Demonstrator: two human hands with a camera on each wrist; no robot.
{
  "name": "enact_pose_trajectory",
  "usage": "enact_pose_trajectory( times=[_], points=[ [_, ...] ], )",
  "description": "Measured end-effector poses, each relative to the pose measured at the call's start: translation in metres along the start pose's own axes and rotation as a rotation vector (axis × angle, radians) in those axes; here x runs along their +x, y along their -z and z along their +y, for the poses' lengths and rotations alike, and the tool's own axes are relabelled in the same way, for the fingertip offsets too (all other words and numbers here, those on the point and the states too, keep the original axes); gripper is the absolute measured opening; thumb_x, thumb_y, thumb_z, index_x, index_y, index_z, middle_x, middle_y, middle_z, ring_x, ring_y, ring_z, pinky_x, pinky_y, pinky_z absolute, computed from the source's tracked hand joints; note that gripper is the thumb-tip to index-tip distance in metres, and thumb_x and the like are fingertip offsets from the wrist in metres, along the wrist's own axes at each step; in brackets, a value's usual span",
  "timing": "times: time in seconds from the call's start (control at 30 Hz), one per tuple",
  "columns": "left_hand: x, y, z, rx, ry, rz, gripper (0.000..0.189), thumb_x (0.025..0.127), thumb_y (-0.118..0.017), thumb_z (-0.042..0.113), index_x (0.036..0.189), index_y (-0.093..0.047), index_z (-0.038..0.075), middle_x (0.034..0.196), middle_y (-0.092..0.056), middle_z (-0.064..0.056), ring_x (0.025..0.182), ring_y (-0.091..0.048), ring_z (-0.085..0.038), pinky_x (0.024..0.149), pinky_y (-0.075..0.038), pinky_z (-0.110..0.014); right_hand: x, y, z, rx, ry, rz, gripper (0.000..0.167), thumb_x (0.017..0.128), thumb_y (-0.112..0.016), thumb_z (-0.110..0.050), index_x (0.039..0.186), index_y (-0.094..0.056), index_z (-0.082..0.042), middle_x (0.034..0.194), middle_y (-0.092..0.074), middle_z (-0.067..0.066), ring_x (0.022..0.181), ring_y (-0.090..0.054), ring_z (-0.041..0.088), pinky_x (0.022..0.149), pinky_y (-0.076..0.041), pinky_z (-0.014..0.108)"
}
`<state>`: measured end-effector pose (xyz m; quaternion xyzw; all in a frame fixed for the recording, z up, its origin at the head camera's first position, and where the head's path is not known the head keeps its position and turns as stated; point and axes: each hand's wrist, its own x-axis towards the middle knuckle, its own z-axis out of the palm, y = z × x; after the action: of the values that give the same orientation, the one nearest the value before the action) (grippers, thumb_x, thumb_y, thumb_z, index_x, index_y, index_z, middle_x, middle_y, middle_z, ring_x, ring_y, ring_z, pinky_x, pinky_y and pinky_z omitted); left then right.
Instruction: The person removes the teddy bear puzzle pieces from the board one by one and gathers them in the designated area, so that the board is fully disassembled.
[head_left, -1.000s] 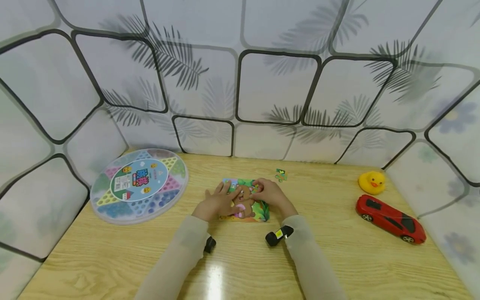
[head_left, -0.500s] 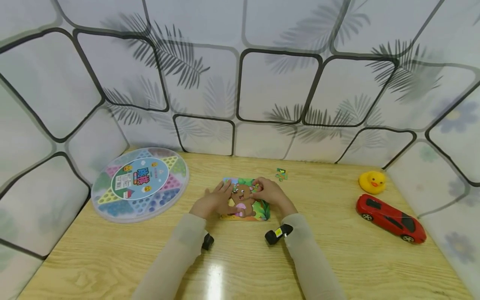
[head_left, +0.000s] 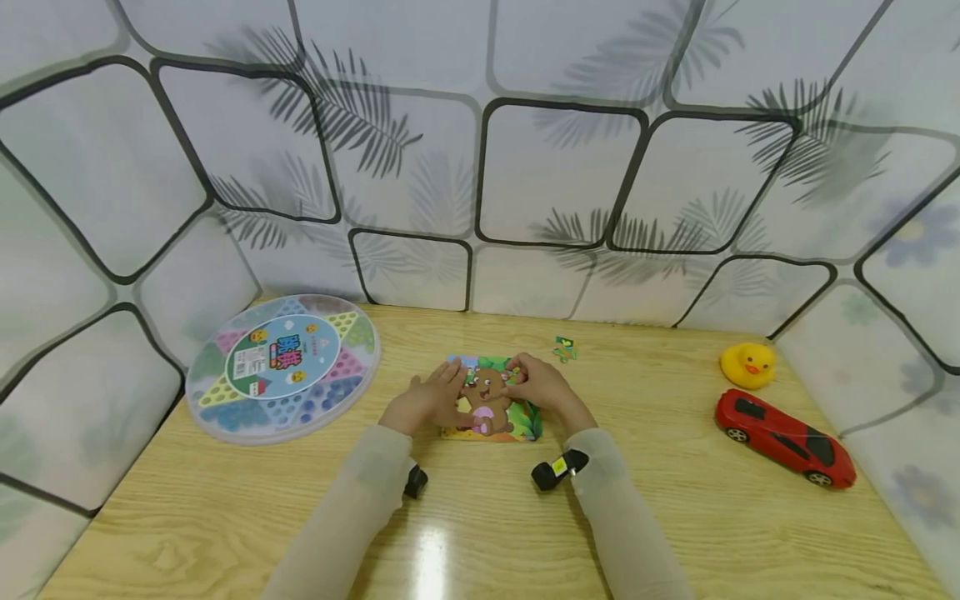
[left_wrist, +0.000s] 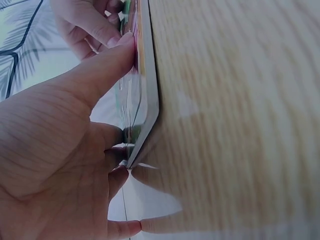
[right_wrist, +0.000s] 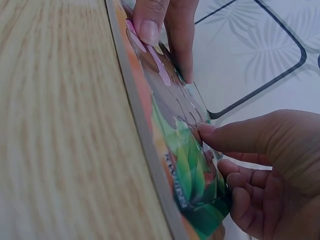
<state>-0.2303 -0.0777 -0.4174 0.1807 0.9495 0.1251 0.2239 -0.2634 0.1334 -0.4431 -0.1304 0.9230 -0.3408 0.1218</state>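
Observation:
A jigsaw puzzle (head_left: 491,408) with a brown bear on it lies flat on the table, also seen edge-on in the right wrist view. My left hand (head_left: 430,402) rests on its left side with fingers spread; in the left wrist view the thumb (left_wrist: 107,62) presses its face while the other fingers reach past its edge. At the upper right of the puzzle, my right hand (head_left: 546,387) has thumb and curled fingers (right_wrist: 245,200) around a puzzle piece, mostly hidden by the hand. One loose puzzle piece (head_left: 565,348) lies behind the puzzle.
A round Chinese checkers board (head_left: 360,383) lies at the left near the wall. On the right stand a yellow rubber duck (head_left: 747,366) and, in front of it, a red toy car (head_left: 783,439). Patterned fabric walls (head_left: 558,175) bound the wooden table (head_left: 480,525) at the back and sides.
My left hand has drawn back a little to the left, uncovering more of the bear. The right hand stays at the puzzle's upper right.

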Motion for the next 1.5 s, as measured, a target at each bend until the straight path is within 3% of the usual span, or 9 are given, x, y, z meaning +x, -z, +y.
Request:
enact_pose_trajectory(
  times=[0.47,0.73,1.27,1.5],
  points=[
    [0.001,-0.002,0.001,-0.006,0.011,-0.004,0.098,0.085,-0.06,0.057,0.153,-0.01,0.007,0.159,0.002,-0.008,0.145,0.001,-0.024,0.109,-0.008,-0.062,0.0,-0.006,-0.001,0.063,0.08,0.089,0.029,0.082,-0.071,-0.004,0.103,-0.051,-0.005,0.085,-0.058,0.007,0.07,-0.055,0.017,0.061,-0.046,0.027],
    [0.003,-0.002,0.0,0.009,0.019,-0.002,0.098,0.085,-0.06,0.057,0.153,-0.01,0.009,0.159,0.002,-0.007,0.145,0.001,-0.024,0.11,-0.009,-0.062,0.001,-0.008,-0.004,0.174,0.063,0.17,0.01,0.09,-0.064,-0.006,0.097,-0.058,-0.001,0.083,-0.062,0.009,0.064,-0.063,0.014,0.055,-0.053,0.026],
    [0.002,-0.002,-0.001,-0.003,0.008,0.003,0.098,0.085,-0.061,0.057,0.153,-0.01,0.007,0.159,0.002,-0.009,0.145,0.0,-0.025,0.109,-0.009,-0.063,0.006,-0.011,0.003,0.47,-0.054,0.138,0.007,0.092,-0.059,-0.002,0.096,-0.058,0.003,0.081,-0.066,0.014,0.061,-0.064,0.013,0.054,-0.053,0.026],
    [0.002,-0.003,-0.002,-0.01,0.004,0.008,0.098,0.085,-0.061,0.057,0.153,-0.011,0.007,0.159,0.001,-0.008,0.145,0.0,-0.025,0.109,-0.009,-0.063,0.006,-0.01,0.01,0.547,-0.018,0.113,0.009,0.092,-0.058,0.0,0.098,-0.057,0.007,0.078,-0.067,0.012,0.063,-0.066,0.013,0.056,-0.054,0.025]
  ],
)
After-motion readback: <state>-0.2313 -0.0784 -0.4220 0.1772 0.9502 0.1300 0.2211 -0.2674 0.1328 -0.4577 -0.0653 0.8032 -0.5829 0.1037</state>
